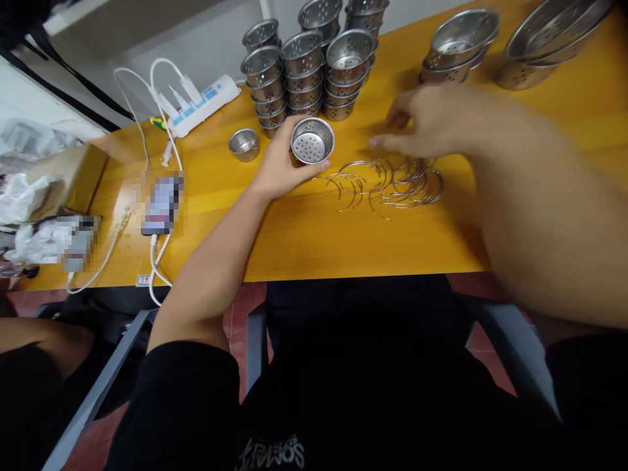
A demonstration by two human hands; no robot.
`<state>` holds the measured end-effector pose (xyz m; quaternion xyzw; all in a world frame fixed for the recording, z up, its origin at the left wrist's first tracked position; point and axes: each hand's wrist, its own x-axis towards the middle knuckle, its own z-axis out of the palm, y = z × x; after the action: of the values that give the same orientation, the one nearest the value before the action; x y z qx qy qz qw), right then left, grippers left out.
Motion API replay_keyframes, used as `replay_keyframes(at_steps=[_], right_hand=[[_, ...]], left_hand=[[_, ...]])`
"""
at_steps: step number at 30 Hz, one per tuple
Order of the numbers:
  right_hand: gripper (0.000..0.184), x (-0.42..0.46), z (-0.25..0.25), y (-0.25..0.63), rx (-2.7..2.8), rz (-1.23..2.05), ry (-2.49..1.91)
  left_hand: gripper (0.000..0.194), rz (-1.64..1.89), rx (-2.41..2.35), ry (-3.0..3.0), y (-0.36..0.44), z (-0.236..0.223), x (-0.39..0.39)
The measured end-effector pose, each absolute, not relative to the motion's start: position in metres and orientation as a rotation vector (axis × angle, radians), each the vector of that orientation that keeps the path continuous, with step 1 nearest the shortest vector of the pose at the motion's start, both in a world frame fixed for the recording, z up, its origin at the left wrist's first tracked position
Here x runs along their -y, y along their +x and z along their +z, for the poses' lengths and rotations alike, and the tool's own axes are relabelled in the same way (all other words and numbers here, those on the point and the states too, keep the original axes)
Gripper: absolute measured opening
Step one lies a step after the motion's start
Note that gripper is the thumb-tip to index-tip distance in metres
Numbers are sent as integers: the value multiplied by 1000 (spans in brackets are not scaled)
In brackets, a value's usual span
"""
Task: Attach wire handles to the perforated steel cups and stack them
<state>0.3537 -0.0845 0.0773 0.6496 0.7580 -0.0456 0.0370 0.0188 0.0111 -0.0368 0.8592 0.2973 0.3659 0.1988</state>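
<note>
My left hand (282, 163) is wrapped round a small perforated steel strainer cup (312, 139), held just above the orange table (304, 229). My right hand (422, 121) is smeared by motion and hovers over a loose pile of thin metal wire rings (392, 183). Its fingers point left and look pinched together, but what is in them, if anything, cannot be made out.
Stacks of perforated steel cups (307, 69) stand at the back, with larger steel bowls (461, 42) and wider basins (549, 42) to the right. A single small cup (244, 144), a white power strip (203, 104) with cables, a phone (161, 203) and a cardboard box (69, 176) lie left.
</note>
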Motion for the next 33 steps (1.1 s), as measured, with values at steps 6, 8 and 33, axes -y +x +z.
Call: replay_keyframes(at_steps=[6,8,33], right_hand=[[51,74,73,366,-2172,-327,1788],[31,74,68,362,-2262,-362,1811],[35,87,62,344,-2780,-98,2102]], left_hand=[[107,1039,-886,2399,10,-47,-32],[111,1046,-889,2389,6,-50,-39],[119,1079,-882,2342,7,-47,-35]])
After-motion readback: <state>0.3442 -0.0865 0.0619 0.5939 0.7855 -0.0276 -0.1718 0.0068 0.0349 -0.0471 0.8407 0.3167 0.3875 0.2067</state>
